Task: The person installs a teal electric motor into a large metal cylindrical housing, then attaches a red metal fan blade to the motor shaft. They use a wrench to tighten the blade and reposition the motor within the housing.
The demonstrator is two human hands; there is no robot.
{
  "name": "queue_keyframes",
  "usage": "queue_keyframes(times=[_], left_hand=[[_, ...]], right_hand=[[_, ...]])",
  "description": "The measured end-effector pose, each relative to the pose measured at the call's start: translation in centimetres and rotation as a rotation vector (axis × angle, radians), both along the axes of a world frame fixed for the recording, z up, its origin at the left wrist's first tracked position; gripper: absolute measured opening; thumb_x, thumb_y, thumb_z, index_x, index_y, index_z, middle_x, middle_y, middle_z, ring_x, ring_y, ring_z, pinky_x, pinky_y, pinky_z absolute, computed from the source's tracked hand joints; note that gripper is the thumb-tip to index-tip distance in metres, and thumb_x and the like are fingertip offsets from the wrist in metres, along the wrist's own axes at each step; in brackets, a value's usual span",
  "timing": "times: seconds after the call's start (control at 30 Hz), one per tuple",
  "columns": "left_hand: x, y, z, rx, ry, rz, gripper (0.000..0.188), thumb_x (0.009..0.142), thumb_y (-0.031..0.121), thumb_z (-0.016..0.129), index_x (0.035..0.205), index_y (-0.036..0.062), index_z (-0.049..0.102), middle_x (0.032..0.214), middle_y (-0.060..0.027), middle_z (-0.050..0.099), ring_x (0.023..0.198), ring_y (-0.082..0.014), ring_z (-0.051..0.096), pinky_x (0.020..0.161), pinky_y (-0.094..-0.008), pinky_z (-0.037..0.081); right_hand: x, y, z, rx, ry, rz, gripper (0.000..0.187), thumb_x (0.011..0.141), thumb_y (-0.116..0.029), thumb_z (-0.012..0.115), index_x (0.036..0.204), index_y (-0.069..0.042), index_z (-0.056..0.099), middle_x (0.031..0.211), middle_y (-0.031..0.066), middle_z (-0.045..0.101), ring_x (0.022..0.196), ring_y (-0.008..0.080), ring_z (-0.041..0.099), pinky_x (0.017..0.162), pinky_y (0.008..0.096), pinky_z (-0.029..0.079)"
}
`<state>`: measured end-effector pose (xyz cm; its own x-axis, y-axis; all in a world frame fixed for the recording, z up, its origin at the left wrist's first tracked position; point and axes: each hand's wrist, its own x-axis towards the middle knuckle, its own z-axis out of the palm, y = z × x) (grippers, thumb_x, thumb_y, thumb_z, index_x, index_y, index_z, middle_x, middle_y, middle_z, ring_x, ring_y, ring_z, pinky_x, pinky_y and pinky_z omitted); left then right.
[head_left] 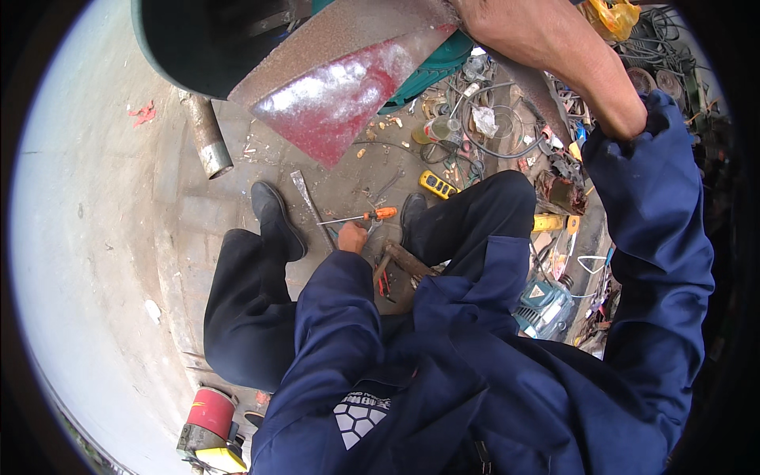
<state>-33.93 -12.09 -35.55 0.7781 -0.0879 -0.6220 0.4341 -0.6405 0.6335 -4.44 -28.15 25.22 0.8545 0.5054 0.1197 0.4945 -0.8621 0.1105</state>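
Screwdriver (pixel 385 213) with an orange handle lies on the ground between the person's boots in the head view, its shaft pointing left, just beyond the left hand (pixel 352 237). That hand is lowered with its back upward and its fingers curled; whether they pinch anything I cannot tell. A flat metal bar (pixel 304 192) lies to the left, its lower part running close by the hand. The right hand (pixel 484 17) is up at the top edge, against or just beside a rusty, red-painted metal chute (pixel 332 99); its fingers are cut off, so its grip cannot be told. A yellow remote control (pixel 438 184) lies near the right boot (pixel 412 215).
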Motion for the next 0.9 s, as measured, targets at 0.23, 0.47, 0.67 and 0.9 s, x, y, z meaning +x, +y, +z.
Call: queue_keyframes(times=[0.23,0.47,0.67,0.9], left_hand=[[-2.5,-2.3,0.6,0.197,-0.133,-0.471,0.029,0.1,0.02,0.06,0.123,0.0027,0.064,0.126,-0.0216,0.069,0.095,-0.0424,0.078,0.082,-0.0517,0.064],[-2.1,-2.6,0.9,0.327,-0.101,-0.486,0.02,0.103,0.019,0.057,0.112,0.007,0.07,0.106,-0.0142,0.079,0.096,-0.0325,0.081,0.079,-0.0444,0.065],[-1.5,-2.4,0.6,0.331,-0.065,-0.55,0.019,0.101,0.017,0.06,0.105,0.0087,0.076,0.109,-0.0111,0.081,0.094,-0.0316,0.081,0.079,-0.0438,0.065],[-3.2,-4.0,0.3,0.448,-0.202,-0.416,0.013,0.1,0.017,0.065,0.109,0.0077,0.067,0.099,-0.012,0.074,0.087,-0.0267,0.081,0.07,-0.0396,0.065]], right_hand=[[-0.3,0.9,0.5,0.022,-0.001,-0.043,0.033,0.11,-0.029,0.054,0.103,0.001,0.064,0.093,0.0305,0.07,0.09,0.0559,0.067,0.08,0.063,0.052],[-0.1,0.8,1.0,0.038,0.089,-0.107,0.032,0.11,-0.03,0.055,0.104,0.0,0.063,0.094,0.0305,0.068,0.089,0.0565,0.065,0.078,0.0624,0.051],[0.7,0.2,-0.2,0.064,0.023,-0.021,0.041,0.112,-0.042,0.055,0.113,-0.003,0.065,0.099,0.0279,0.071,0.094,0.0524,0.068,0.078,0.0532,0.053],[-0.8,2.2,1.5,0.059,0.117,-0.146,0.031,0.112,-0.028,0.054,0.105,0.001,0.061,0.093,0.0308,0.066,0.092,0.0564,0.063,0.076,0.06,0.048]])
